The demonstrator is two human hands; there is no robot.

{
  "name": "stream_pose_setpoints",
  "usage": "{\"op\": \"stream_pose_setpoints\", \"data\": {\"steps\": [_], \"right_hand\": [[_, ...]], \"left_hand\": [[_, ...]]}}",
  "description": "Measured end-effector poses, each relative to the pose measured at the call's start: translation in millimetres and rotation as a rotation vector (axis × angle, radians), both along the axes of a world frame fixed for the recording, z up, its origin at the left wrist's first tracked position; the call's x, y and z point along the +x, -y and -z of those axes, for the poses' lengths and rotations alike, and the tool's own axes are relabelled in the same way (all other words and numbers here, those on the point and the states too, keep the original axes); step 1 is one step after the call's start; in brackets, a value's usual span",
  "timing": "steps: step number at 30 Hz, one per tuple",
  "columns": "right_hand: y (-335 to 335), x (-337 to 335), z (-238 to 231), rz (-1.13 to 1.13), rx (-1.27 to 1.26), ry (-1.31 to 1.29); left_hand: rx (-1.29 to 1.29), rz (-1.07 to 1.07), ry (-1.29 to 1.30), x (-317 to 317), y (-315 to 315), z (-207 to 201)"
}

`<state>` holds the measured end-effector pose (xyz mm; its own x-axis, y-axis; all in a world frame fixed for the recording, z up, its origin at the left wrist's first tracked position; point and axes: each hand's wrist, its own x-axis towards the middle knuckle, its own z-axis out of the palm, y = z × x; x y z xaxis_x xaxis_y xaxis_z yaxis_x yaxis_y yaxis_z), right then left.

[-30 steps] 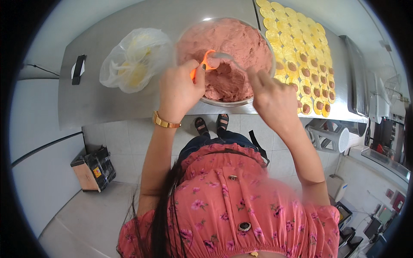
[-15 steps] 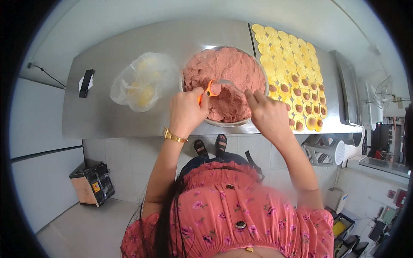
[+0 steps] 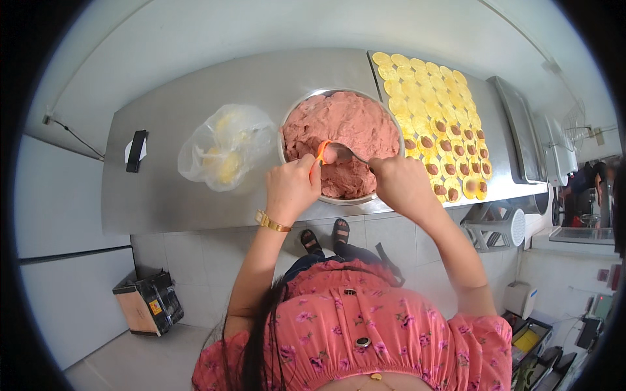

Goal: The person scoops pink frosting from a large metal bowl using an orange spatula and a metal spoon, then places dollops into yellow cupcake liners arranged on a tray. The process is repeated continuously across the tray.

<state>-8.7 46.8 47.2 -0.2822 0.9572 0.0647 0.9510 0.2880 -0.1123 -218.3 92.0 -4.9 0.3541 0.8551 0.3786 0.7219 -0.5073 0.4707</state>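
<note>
A wide metal bowl (image 3: pixel 282 142) of pink ground meat (image 3: pixel 352 120) stands in front of me. Over its near part, my left hand (image 3: pixel 292 188) is closed round a small orange-rimmed scoop (image 3: pixel 321 150) with a lump of the pink meat in it. My right hand (image 3: pixel 399 186) grips the handle of a metal spoon (image 3: pixel 355 155), whose head lies against the right side of that lump. Fingers hide most of the scoop's handle and the end of the spoon's handle.
Right of the bowl, rows of yellow rounds (image 3: pixel 417 88) cover a dark sheet, with brown-pink dabs on the nearer ones. A clear plastic bag (image 3: pixel 225 146) with yellow contents lies left. Metal trays (image 3: pixel 518 130) stand far right, a stool (image 3: pixel 499 225) below, a black-and-tan box (image 3: pixel 150 303) on the floor.
The view has tilted, so the table sits lower in it. The spoon's head has come down from the scoop's upper edge to the lump's right side. Both hands keep their hold.
</note>
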Motion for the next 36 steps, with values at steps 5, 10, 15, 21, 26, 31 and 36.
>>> {"op": "stream_pose_setpoints", "data": {"steps": [5,10,15,21,26,31,36], "right_hand": [[-10,13,1,0.339,-0.719,-0.928],[5,107,-5,0.457,-0.838,-1.585],[9,296,-21,0.509,-0.772,-1.72],[-1,571,-50,0.676,-0.267,-1.387],[-15,764,-27,0.602,0.589,-0.502],[-43,841,82,0.572,0.374,0.113],[-52,875,135,0.539,0.253,-0.084]], "left_hand": [[0.038,0.031,-0.047,-15,4,-6],[0.03,-0.011,-0.079,68,-8,-17],[-0.071,-0.139,-0.072,240,-9,-48],[-0.164,-0.257,-0.051,424,-16,-71],[-0.242,-0.38,-0.069,561,-14,-63],[-0.24,-0.411,-0.12,632,-2,-58],[-0.24,-0.457,-0.176,651,3,-55]]}}
